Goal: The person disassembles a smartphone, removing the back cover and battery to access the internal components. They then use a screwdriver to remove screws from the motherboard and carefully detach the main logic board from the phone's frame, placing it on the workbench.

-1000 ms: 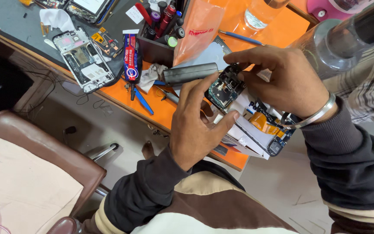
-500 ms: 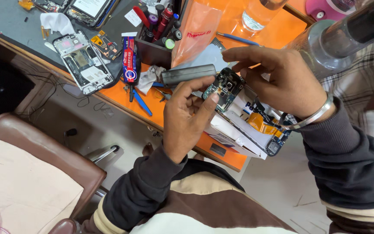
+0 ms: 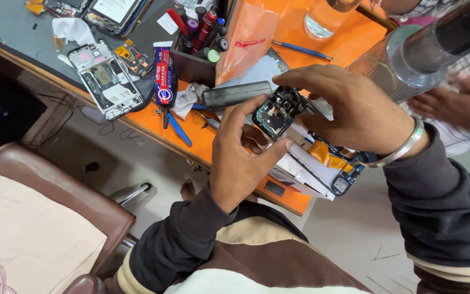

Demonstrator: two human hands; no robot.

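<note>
My left hand (image 3: pixel 241 158) grips the lower edge of an opened phone body (image 3: pixel 276 113), whose dark circuit boards face me. My right hand (image 3: pixel 349 111) is cupped over the phone's upper right side, fingers pinched on its top edge; a metal bangle sits on that wrist. The phone hangs just above the near edge of the orange worktop (image 3: pixel 191 140). Under my hands lie white papers and a blue-and-orange board (image 3: pixel 339 171).
A second stripped phone (image 3: pixel 104 81) lies at the left on a grey mat. A tube (image 3: pixel 162 75), blue-handled pliers (image 3: pixel 179 129), a dark bar (image 3: pixel 235 93), a pen holder (image 3: pixel 199 32) and an orange pouch (image 3: pixel 246 41) stand behind. Another person's hand (image 3: pixel 463 106) is at right; a brown chair (image 3: pixel 44 207) at lower left.
Both hands have kept hold of the phone body and shifted slightly; my left thumb has moved up along its edge and the phone now shows more of its inside.
</note>
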